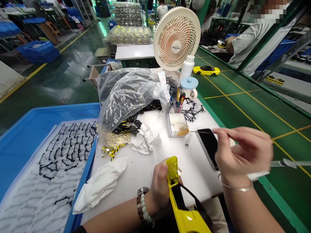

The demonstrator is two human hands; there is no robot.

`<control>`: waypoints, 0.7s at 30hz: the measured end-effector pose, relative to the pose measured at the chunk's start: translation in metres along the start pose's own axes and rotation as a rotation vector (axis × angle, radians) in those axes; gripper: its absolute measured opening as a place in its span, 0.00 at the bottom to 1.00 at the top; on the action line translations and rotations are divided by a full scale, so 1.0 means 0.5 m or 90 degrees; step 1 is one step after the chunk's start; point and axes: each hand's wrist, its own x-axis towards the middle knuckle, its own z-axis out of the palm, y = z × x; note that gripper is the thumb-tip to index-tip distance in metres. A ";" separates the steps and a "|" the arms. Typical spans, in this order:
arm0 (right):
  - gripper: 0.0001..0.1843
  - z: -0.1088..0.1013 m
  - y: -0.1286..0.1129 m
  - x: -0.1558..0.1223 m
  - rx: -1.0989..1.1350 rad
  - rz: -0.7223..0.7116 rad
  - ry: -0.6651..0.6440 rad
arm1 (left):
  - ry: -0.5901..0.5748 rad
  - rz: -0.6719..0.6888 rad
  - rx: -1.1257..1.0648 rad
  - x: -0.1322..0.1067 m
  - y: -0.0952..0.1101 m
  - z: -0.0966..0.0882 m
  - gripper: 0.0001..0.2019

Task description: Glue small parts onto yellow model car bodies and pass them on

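My left hand (160, 184) is closed around the end of a yellow model car body (186, 216), which tilts up at the lower middle of the view. A raised yellow panel stands at its near-hand end, and a black strip runs along its side. To the right, my right hand (243, 152) is raised apart from the car, thumb and forefinger pinched on a thin dark stick (202, 132). The stick points left; its exact kind is too fine to make out. Beneath it, a black phone (208, 147) lies on the white table (145, 165).
A blue tray (60, 111) of black rod-like parts is at left. Plastic-bagged black parts (131, 97), crumpled tissue (145, 139), a clear box (178, 126) and a fan (177, 38) occupy the table. Another yellow car (206, 70) rests on the green line, where a co-worker (250, 42) sits.
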 end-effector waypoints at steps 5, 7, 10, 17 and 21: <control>0.02 0.101 0.041 -0.022 -0.149 -0.035 -0.192 | -0.038 0.065 -0.013 -0.010 -0.008 -0.008 0.28; 0.09 0.092 0.034 -0.023 -0.172 -0.041 -0.288 | -0.045 0.047 -0.050 -0.008 -0.003 -0.009 0.27; 0.22 0.009 0.034 -0.014 -0.158 -0.075 -0.299 | -0.027 -0.016 -0.118 -0.005 0.012 -0.004 0.26; 0.33 -0.236 0.128 -0.053 -0.278 0.159 0.176 | 0.008 -0.066 -0.124 -0.012 0.034 0.005 0.26; 0.13 -0.237 0.116 -0.040 -0.204 0.284 0.074 | -0.022 -0.029 -0.096 -0.012 0.027 0.001 0.27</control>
